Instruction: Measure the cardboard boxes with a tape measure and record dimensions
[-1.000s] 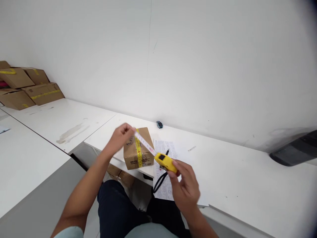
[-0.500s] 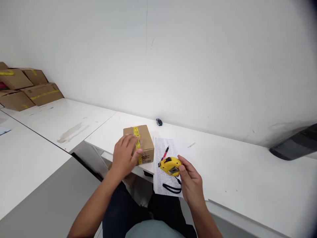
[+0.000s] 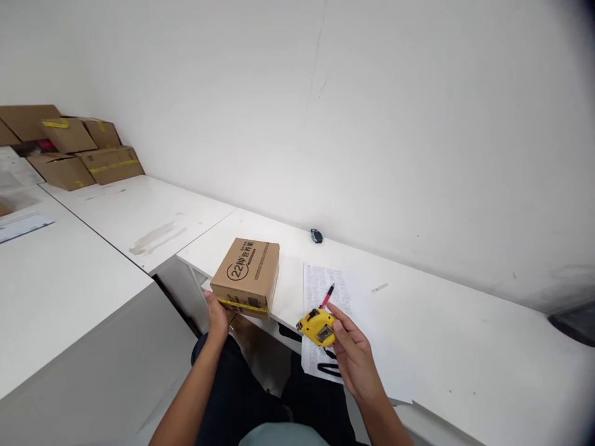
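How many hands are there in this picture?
2. The left hand is at the near left corner of the cardboard box, its fingers partly hidden. The right hand is holding the yellow tape measure.

White tables (image 3: 441, 334) stand end to end along a lightly scuffed white wall (image 3: 418, 136).

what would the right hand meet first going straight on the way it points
Beyond the yellow tape measure it holds, the right hand would probably meet the red pen on the paper, or pass above it; height is unclear.
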### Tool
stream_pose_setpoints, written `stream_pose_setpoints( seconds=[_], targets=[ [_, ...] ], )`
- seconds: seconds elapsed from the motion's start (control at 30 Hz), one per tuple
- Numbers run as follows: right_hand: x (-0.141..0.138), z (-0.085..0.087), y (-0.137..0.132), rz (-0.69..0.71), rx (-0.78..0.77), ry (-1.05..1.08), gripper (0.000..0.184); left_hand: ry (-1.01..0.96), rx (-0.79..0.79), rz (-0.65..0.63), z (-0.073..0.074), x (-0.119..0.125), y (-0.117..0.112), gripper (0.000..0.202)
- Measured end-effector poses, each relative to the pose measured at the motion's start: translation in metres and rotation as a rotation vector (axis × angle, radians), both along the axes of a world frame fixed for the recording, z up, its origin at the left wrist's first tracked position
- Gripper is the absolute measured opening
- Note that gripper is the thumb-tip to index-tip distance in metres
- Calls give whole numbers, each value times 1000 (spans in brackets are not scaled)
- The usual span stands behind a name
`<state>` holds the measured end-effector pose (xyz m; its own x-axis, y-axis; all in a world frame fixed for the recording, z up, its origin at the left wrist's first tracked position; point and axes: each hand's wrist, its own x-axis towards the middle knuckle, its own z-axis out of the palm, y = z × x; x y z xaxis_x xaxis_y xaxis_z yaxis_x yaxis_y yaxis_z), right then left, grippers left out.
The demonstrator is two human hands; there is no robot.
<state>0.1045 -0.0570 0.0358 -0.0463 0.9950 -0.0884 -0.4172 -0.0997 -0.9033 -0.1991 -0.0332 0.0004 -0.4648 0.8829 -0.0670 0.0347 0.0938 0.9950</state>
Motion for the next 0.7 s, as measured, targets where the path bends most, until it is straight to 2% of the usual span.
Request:
stream_pose_setpoints(
  seconds=[0.1,0.2,0.33,0.37,0.4,0.43,0.53,0.57,0.63,0.7],
  targets=[
    [-9,10,6,13,36,-17,46,40,60,129,-4,16,7,79],
    [-15,26,14,43,142,-76,44,143,182,160,3,34,7,67],
    [-17,53,17,117,404,-199,32,341,426,441,22,51,-18,54],
    [-18,59,16,135,478,-231,29,340,452,451,27,54,-28,51],
    [-19,65,15,156,551,-262,28,301,449,385,33,58,-38,49],
    [-21,70,14,180,620,-295,28,224,418,246,40,61,-48,51],
    [-27,80,9,272,803,-409,32,-90,261,-333,62,74,-67,59],
    [-30,82,8,298,856,-442,34,-172,233,-462,69,78,-69,59],
    [-32,85,6,317,932,-489,37,-274,220,-567,81,84,-69,55],
    [-30,87,8,296,956,-511,38,-315,216,-562,92,83,-63,50]
  ],
)
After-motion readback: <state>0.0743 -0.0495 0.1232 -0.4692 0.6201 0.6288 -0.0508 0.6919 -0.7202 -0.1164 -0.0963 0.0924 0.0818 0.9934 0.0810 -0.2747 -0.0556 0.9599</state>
